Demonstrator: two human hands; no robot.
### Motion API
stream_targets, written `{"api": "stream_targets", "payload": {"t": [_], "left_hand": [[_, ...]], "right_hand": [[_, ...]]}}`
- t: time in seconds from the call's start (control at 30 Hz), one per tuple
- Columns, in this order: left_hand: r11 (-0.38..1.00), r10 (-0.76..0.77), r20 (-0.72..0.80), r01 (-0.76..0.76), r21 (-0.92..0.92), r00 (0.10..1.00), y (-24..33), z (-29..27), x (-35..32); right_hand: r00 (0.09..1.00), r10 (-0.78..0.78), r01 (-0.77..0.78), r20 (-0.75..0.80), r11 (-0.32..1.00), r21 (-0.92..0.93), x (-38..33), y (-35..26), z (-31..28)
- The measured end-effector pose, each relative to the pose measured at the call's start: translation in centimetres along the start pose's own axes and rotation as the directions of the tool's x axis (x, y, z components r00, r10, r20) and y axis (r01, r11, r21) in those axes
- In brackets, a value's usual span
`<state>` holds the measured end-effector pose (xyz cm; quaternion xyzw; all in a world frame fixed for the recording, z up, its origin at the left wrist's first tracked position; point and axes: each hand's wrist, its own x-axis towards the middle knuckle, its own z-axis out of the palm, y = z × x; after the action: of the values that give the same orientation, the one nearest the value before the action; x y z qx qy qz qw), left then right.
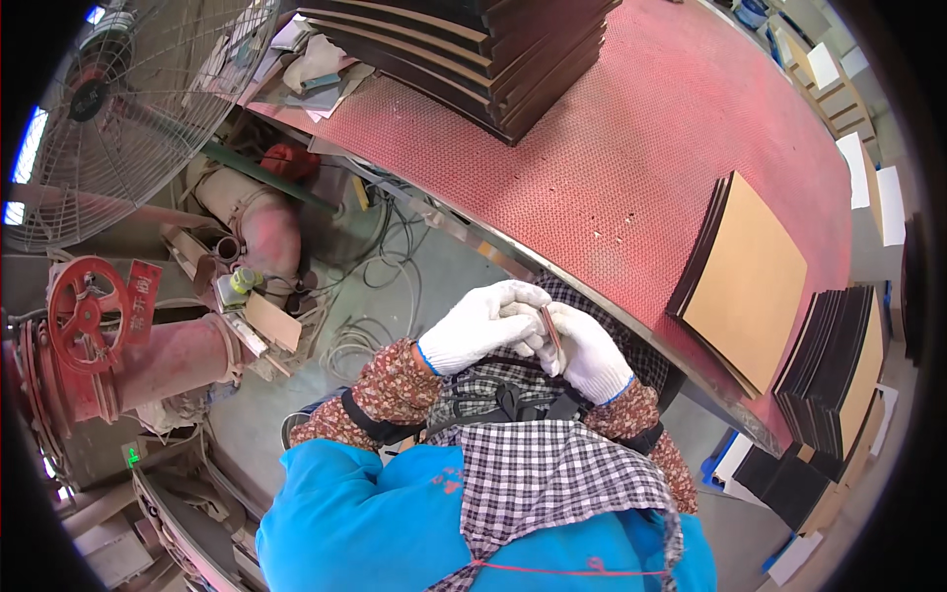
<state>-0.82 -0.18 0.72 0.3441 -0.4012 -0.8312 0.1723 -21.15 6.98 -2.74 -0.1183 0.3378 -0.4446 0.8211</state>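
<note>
Both of my hands wear white knitted gloves and meet in front of my lap, near the table's edge. Between them is a small, thin reddish-brown strip [550, 330], held on edge; its exact kind is unclear. My left hand [478, 324] has its fingers bent around the strip's near side. My right hand [594, 357] closes on it from the other side, the fingertips of the two hands nearly touching. A checked apron [552, 474] and flowered sleeves show below the gloves.
A red textured table [631, 128] carries a tall stack of dark boards [473, 59] and a tan-topped stack [745, 286]. More dark boards [824, 365] stand at right. On the left are a large fan [89, 99], a red valve wheel [89, 314], pipes and loose hoses [365, 345].
</note>
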Motion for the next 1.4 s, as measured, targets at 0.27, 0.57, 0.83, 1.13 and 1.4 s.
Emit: {"api": "stream_targets", "payload": {"t": [0.27, 0.57, 0.83, 1.13, 1.4], "left_hand": [[0.983, -0.015, -0.02, 0.018, 0.182, 1.0, 1.4, 1.1, 0.1], [0.912, -0.002, 0.11, -0.044, 0.408, 0.994, 2.9, 3.7, 1.4], [0.607, 0.326, 0.319, -0.456, 0.651, 0.89, 4.9, 11.6, 7.1], [0.612, 0.562, 0.088, -0.486, 0.624, 0.822, 1.5, 16.6, 21.7], [0.791, 0.499, 0.094, -0.497, 0.357, 0.862, -0.1, 16.2, 23.3]], "right_hand": [[0.996, -0.069, 0.065, -0.053, 0.995, -0.075, -0.9, -0.2, -0.4], [0.941, -0.234, 0.039, -0.242, 0.79, -0.612, -7.1, -3.6, 2.7], [0.55, -0.813, 0.0, -0.189, 0.226, -0.974, -15.9, -3.7, 1.6], [0.424, -0.902, -0.751, -0.085, -0.297, -0.589, -22.0, -7.0, -5.9], [0.471, -0.882, -0.781, 0.018, -0.426, -0.456, -20.8, -9.1, -6.7]]}}
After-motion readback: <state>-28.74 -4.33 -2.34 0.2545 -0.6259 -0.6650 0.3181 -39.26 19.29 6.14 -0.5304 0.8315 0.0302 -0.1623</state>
